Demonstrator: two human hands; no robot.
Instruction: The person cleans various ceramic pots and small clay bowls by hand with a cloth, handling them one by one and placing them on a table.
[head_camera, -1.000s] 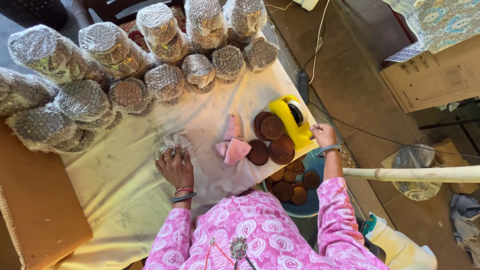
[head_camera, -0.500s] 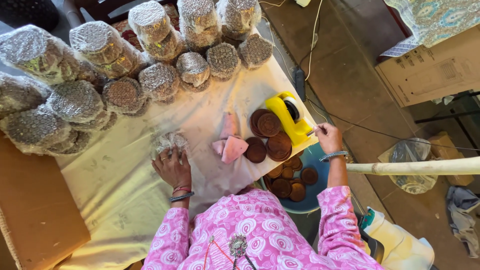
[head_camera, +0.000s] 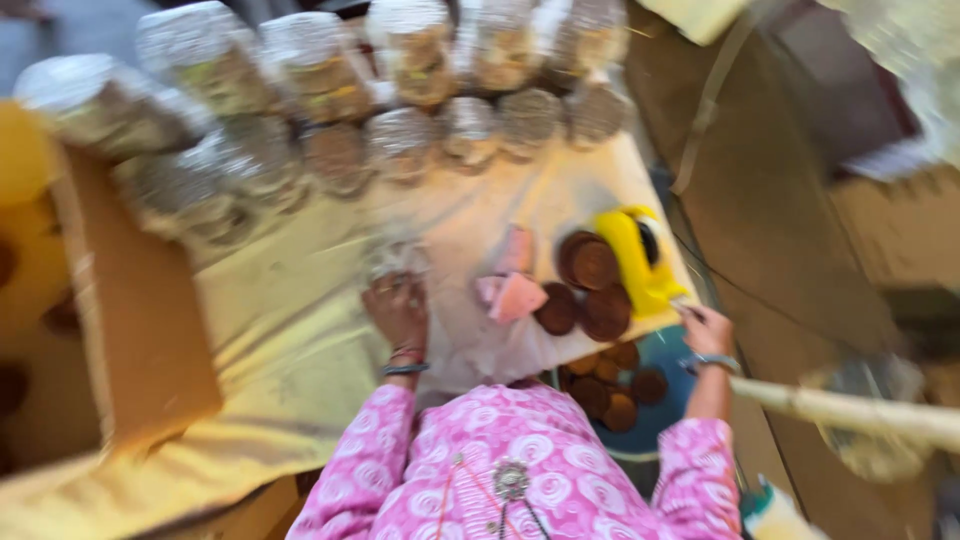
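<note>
Closest in is the person's pink sleeve with white swirls, both arms reaching forward over the table. Just beside the right forearm sits a blue bowl holding round dark-brown discs, set low at the table's edge. A pale wooden stick crosses in front on the right.

The left hand, bangles at the wrist, rests palm down on the pale cream cloth, fingers curled over a small crinkled clear plastic packet that looks silvery and wrapped tight around something round. The picture is blurred, so the packet's contents cannot be told. The right hand is closed around something thin at the table's right edge, touching the near end of a yellow plastic device; what it pinches is too smeared to name.

Between the hands lie pink soft pieces and a loose stack of flat dark-brown discs, just beside the yellow device.

Farther off, along the table's far side, stand rows of clear plastic-wrapped stacks, glinting grey. A brown cardboard box sits at the left.
</note>
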